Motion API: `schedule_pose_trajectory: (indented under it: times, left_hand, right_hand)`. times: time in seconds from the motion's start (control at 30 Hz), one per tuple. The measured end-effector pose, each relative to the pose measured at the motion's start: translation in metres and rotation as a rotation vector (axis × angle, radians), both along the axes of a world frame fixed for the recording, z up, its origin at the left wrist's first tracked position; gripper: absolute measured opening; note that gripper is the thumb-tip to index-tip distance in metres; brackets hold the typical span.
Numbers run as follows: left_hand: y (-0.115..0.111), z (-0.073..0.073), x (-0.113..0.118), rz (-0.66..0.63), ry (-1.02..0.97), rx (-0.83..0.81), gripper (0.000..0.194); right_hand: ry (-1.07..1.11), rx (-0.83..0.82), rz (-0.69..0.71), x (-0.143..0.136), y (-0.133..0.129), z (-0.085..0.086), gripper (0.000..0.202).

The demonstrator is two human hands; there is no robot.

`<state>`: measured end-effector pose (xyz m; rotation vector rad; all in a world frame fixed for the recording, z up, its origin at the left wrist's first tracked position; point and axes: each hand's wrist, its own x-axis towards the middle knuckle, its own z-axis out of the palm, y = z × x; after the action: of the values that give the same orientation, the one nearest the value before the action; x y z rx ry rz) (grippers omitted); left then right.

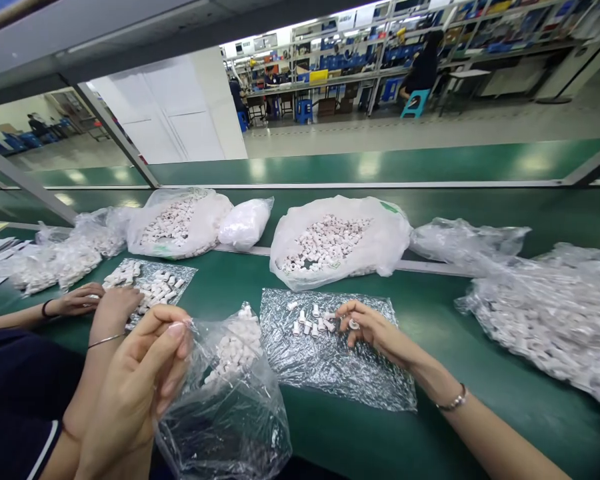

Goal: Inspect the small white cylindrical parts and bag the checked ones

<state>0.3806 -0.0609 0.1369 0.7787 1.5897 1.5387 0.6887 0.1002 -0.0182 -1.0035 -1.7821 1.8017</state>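
Note:
My left hand (155,363) pinches the rim of a clear plastic bag (225,420) that holds many small white parts (237,347). To the right, my right hand (373,333) hovers over a crinkled clear sheet (325,367), fingers curled around a small white part (353,325). Several more white parts (313,322) stand and lie on the sheet, just left of my right fingertips.
Open white bags of parts (337,243) (180,223) lie along the back of the green table (430,300). A large clear bag (545,327) fills the right side. A co-worker's hands (115,307) touch parts on another sheet at left.

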Motion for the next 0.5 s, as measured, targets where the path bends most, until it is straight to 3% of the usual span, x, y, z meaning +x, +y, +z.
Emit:
schedule_pose_trajectory:
  times: [0.1, 0.17, 0.33, 0.43, 0.5]
  left_hand:
    - [0.003, 0.0, 0.001, -0.005, -0.009, -0.001, 0.029]
    - [0.004, 0.0, 0.002, 0.005, -0.01, -0.004, 0.028]
    - [0.004, 0.001, 0.0, 0.058, 0.001, -0.018, 0.034]
    - [0.005, 0.0, -0.002, 0.074, -0.002, -0.027, 0.038]
    - [0.007, 0.0, -0.001, 0.071, -0.004, -0.026, 0.038]
  right_hand:
    - [-0.24, 0.333, -0.044, -0.009, 0.016, -0.004, 0.036]
    - [-0.324, 0.464, -0.032, -0.017, 0.023, -0.01, 0.035]
    - [-0.271, 0.372, -0.011, -0.014, 0.033, -0.01, 0.042]
    - [-0.176, 0.234, -0.04, -0.003, 0.029, -0.006, 0.054]
    - [-0.152, 0.196, -0.027, -0.001, 0.022, -0.007, 0.051]
